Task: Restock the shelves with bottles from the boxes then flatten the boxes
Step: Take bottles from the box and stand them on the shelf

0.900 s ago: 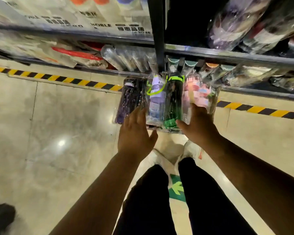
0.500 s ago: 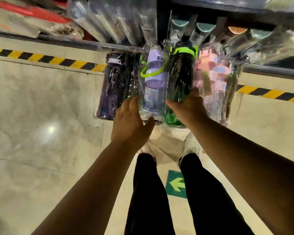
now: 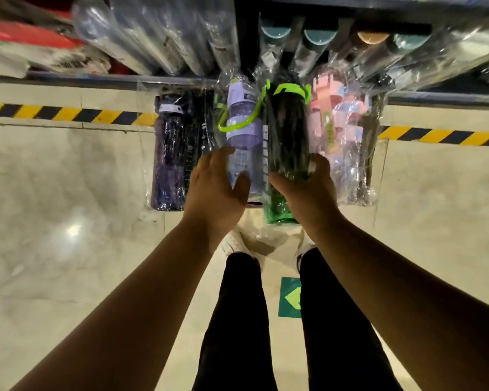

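At centre frame, just below the shelf edge (image 3: pixel 96 78), both hands are carrying a row of film-wrapped bottles, caps pointing toward the shelf. The left hand (image 3: pixel 215 190) is pressing against the lilac bottle (image 3: pixel 242 131) with fairly straight fingers and a spread thumb. The right hand (image 3: pixel 305 190) is curling round the green bottle (image 3: pixel 285 136). A dark purple bottle (image 3: pixel 167 159) is riding at the row's left and a pink bottle (image 3: pixel 333 119) at its right; whether one wrap is binding them all is unclear through the glare. Good practice here is feeding the caps in first, supporting the bases, and keeping the row level beside the stocked bottles (image 3: pixel 153 35) at upper centre, since the slick film is probably prone to slipping.
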The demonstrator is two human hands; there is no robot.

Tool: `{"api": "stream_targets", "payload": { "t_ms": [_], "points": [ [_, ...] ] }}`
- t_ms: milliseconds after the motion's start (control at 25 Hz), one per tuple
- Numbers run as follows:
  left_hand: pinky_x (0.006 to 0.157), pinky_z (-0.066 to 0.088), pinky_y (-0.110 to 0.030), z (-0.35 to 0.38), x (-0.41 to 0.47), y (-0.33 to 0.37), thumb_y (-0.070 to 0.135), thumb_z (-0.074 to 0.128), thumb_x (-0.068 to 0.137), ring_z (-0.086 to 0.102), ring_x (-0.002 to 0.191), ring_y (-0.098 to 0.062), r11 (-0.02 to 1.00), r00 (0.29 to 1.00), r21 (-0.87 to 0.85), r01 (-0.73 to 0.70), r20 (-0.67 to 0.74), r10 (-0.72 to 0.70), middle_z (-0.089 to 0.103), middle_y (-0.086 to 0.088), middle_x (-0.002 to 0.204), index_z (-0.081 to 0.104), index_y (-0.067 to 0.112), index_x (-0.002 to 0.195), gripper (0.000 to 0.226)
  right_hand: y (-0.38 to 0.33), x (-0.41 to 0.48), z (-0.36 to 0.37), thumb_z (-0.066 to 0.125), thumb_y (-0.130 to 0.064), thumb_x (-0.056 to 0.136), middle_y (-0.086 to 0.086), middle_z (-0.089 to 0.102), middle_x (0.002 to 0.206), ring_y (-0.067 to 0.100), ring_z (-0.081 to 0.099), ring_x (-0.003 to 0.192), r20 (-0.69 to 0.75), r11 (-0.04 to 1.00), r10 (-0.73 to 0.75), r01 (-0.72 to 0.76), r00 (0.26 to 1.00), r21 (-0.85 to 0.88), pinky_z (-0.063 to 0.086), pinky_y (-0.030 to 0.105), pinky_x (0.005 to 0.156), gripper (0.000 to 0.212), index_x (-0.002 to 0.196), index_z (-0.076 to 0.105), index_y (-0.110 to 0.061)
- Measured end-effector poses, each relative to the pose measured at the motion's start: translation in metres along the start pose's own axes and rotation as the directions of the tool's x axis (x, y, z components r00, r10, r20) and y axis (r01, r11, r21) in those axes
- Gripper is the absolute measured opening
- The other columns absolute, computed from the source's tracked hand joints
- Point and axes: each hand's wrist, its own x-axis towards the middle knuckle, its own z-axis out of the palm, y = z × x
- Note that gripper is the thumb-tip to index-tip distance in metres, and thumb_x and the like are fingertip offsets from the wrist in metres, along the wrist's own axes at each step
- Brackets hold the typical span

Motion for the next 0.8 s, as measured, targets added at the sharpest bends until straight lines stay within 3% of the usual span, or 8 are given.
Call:
{"api": "stream_targets", "payload": {
  "t_ms": [80,160,280,360,440,520,640,800],
  "points": [
    [0.102,0.047,-0.044,-0.004,0.009,0.013,0.041,0.052,0.095,0.054,0.120,-0.026,0.990,0.999,-0.135,0.027,0.022,-0.024,0.056,-0.011,0.132,0.052,0.015,0.136,0.049,-0.001,-0.020,-0.007,0.082,-0.035,0.076,-0.018,0.055,0.097,0.006,0.060,0.087,-0.003,0.995,-0.007,0.008,1.000,0.103,0.050,0.027,0.069,0.066,0.127,0.040,-0.025],
    [0.098,0.050,-0.036,-0.005,0.009,0.032,0.051,0.048,0.097,0.058,0.115,-0.018,0.919,0.984,-0.366,0.146,0.147,-0.098,0.060,-0.006,0.130,0.051,0.016,0.136,0.052,-0.002,-0.039,-0.016,0.082,-0.038,0.075,-0.017,0.056,0.101,0.002,0.059,0.091,0.008,0.989,-0.065,0.063,0.998,0.132,0.047,0.022,0.069,0.071,0.130,0.040,-0.024],
    [0.096,0.051,-0.033,-0.003,0.010,0.050,0.072,0.052,0.081,0.066,0.106,-0.012,0.835,0.969,-0.512,0.204,0.226,-0.098,0.070,0.001,0.115,0.059,0.019,0.127,0.071,-0.005,-0.067,-0.020,0.077,-0.030,0.081,-0.012,0.061,0.111,-0.001,0.062,0.097,0.085,0.959,-0.144,0.118,0.986,0.257,0.048,0.010,0.071,0.067,0.135,0.039,-0.024],
    [0.086,0.053,-0.030,0.003,0.011,0.059,0.055,0.066,0.087,0.071,0.095,-0.011,0.803,0.969,-0.567,0.183,0.240,-0.051,0.074,0.003,0.103,0.065,0.018,0.115,0.047,-0.004,-0.074,-0.022,0.067,-0.025,0.091,-0.012,0.061,0.115,-0.006,0.061,0.102,0.133,0.934,-0.208,0.156,0.969,0.322,0.046,0.006,0.076,0.056,0.139,0.038,-0.024],
    [0.079,0.057,-0.027,0.010,0.013,0.062,0.026,0.072,0.092,0.074,0.091,-0.013,0.765,0.975,-0.620,0.174,0.219,-0.044,0.077,0.001,0.099,0.067,0.015,0.113,0.024,0.004,-0.068,-0.027,0.052,-0.034,0.096,-0.011,0.058,0.118,-0.007,0.056,0.106,0.112,0.928,-0.231,0.184,0.966,0.324,0.046,0.011,0.083,0.036,0.131,0.046,-0.031],
    [0.070,0.056,-0.018,0.011,0.014,0.059,0.017,0.074,0.089,0.073,0.083,-0.006,0.733,0.976,-0.650,0.199,0.196,-0.091,0.077,0.006,0.093,0.065,0.013,0.117,0.030,0.015,-0.051,-0.040,0.047,-0.048,0.092,-0.007,0.054,0.120,0.006,0.052,0.113,-0.044,0.963,-0.183,0.187,0.982,0.192,0.048,0.030,0.094,0.035,0.122,0.054,-0.032],
    [0.072,0.053,-0.019,0.011,0.021,0.042,0.031,0.079,0.084,0.071,0.092,-0.006,0.754,0.968,-0.608,0.249,0.171,-0.182,0.073,0.006,0.107,0.055,0.017,0.129,0.054,0.021,-0.008,-0.054,0.063,-0.055,0.084,0.000,0.038,0.142,0.025,0.037,0.132,-0.281,0.982,-0.080,0.028,0.956,-0.185,0.035,0.046,0.110,0.072,0.144,0.038,-0.024],
    [0.078,0.051,-0.029,0.020,0.033,0.018,0.038,0.083,0.078,0.068,0.103,-0.016,0.728,0.951,-0.615,0.302,0.137,-0.278,0.069,-0.001,0.118,0.050,0.015,0.134,0.070,0.017,0.049,-0.041,0.072,-0.058,0.077,0.015,0.021,0.158,0.035,0.024,0.144,-0.179,0.928,0.060,-0.120,0.982,-0.351,0.028,0.047,0.114,0.110,0.156,0.009,-0.016]
  ]
}}
